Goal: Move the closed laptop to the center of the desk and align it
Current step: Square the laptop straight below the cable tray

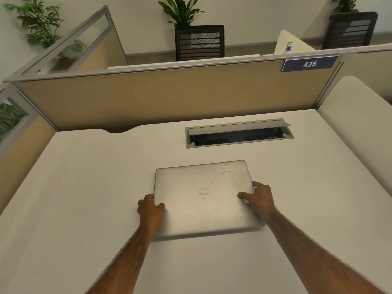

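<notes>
A closed silver laptop [203,196] with a round logo on its lid lies flat on the white desk [84,187], near the middle, its long edges roughly parallel to the desk's back edge. My left hand [151,211] grips its left edge, thumb on the lid and fingers curled around the side. On the opposite edge my right hand [259,199] holds on, thumb on the lid and fingers over the rim.
An open cable tray [239,134] is sunk into the desk just behind the laptop. A tan partition [169,96] with a blue "435" sign [309,64] runs along the back. A white side panel [360,115] stands at the right. Chairs and plants are beyond.
</notes>
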`<state>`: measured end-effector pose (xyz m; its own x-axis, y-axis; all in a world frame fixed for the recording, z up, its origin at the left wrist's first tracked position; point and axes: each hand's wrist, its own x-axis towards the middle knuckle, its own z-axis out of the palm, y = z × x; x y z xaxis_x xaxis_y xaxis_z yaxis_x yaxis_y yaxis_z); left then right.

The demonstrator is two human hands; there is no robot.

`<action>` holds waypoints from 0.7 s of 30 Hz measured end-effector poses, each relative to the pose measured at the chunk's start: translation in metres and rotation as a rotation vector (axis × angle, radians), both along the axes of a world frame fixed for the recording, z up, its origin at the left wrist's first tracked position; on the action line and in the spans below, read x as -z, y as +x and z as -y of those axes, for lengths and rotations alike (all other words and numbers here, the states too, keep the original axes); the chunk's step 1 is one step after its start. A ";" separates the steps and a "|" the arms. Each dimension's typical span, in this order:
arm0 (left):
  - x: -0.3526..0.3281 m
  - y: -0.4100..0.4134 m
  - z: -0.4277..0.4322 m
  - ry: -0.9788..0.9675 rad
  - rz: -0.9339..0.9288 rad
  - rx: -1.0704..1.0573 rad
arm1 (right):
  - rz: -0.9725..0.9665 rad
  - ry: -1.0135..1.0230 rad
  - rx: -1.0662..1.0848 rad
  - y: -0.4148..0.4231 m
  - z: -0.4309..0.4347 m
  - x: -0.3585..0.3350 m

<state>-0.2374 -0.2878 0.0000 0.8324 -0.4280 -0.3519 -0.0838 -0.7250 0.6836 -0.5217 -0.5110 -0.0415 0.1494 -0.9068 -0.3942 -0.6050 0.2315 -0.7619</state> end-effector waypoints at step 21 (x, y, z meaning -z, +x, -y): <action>0.005 -0.002 0.001 0.030 0.075 0.038 | -0.022 0.020 -0.031 -0.003 -0.009 -0.012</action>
<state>-0.2397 -0.2884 -0.0051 0.8400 -0.4505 -0.3024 -0.1620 -0.7402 0.6526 -0.5244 -0.5025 -0.0295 0.1686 -0.8937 -0.4158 -0.6287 0.2273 -0.7437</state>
